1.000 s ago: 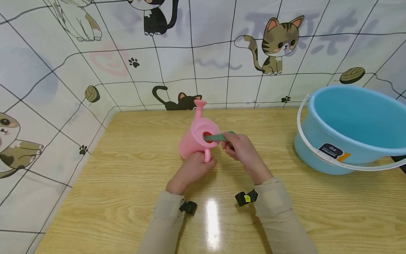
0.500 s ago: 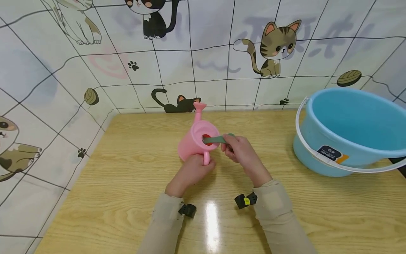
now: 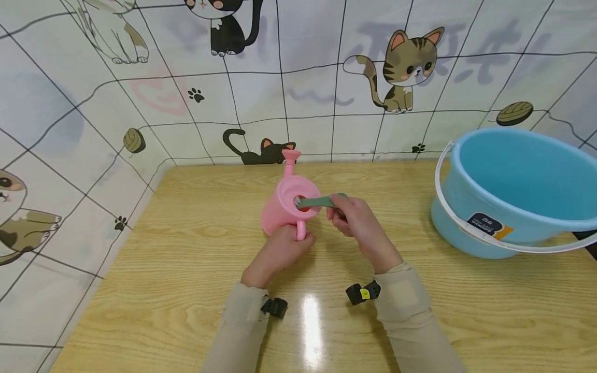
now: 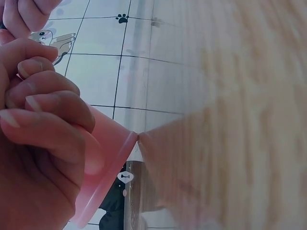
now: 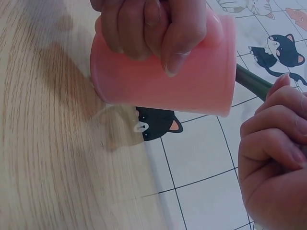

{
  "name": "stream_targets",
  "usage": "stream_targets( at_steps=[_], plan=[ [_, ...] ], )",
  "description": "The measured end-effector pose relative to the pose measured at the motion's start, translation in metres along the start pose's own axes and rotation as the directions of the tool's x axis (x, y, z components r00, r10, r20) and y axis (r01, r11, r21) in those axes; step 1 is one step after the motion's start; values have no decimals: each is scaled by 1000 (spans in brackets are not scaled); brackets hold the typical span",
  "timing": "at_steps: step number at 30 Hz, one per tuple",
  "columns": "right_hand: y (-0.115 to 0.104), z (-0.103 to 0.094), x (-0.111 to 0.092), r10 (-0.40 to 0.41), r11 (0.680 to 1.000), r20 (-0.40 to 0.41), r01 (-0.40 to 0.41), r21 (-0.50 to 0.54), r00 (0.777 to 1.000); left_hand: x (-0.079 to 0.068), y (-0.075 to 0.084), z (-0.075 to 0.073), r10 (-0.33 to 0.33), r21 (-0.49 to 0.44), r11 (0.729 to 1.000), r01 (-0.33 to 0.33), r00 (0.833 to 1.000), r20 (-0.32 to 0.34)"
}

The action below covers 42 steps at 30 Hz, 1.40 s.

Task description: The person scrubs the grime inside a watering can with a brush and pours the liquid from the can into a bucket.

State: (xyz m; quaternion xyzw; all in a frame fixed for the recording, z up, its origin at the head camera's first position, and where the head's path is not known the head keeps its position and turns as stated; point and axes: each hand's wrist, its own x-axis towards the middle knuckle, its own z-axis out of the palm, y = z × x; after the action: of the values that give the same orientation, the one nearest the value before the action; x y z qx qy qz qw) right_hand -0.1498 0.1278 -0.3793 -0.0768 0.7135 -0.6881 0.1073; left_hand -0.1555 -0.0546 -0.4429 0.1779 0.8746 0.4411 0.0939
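A pink watering can [image 3: 281, 207] is tilted on the wooden table, its round opening turned toward the right hand and its spout rose pointing to the back wall. My left hand [image 3: 278, 251] grips the can by its handle; the curled fingers [image 5: 136, 28] show in the right wrist view. With thumb and fingers, my right hand [image 3: 359, 225] pinches a tool with a flat green handle [image 3: 319, 202]. The tool's far end is inside the can's opening, mostly hidden, so its kind cannot be told. Something red [image 3: 304, 209] shows inside the opening.
On the right of the table [image 3: 186, 269] stands a large light blue bucket [image 3: 471, 191] with a white carrying handle [image 3: 459, 220] hanging across its front. Behind and to the left rises a tiled-pattern wall cover [image 3: 308, 93] with printed cats.
The watering can and my left hand have shifted slightly left. The green handle has moved a little in the opening, still pinched by my right hand.
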Motion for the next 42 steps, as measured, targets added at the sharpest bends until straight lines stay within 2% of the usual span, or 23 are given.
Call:
stream_targets(
  at_steps=[11,19,26,42],
  plan=[
    [18,-1,9,2,1000,-30,-3,-23,1000,1,3,2,-7,9,1000,7,1000,13],
    [16,2,11,12,999,-22,-13,-51,1000,0,5,0,58,29,998,-58,998,5],
    [12,1,8,7,999,-54,-8,-33,999,1,5,1,46,42,998,-47,999,7],
    [10,-3,5,-44,998,-53,42,-42,998,0,4,2,34,29,999,-34,999,4]
  ],
)
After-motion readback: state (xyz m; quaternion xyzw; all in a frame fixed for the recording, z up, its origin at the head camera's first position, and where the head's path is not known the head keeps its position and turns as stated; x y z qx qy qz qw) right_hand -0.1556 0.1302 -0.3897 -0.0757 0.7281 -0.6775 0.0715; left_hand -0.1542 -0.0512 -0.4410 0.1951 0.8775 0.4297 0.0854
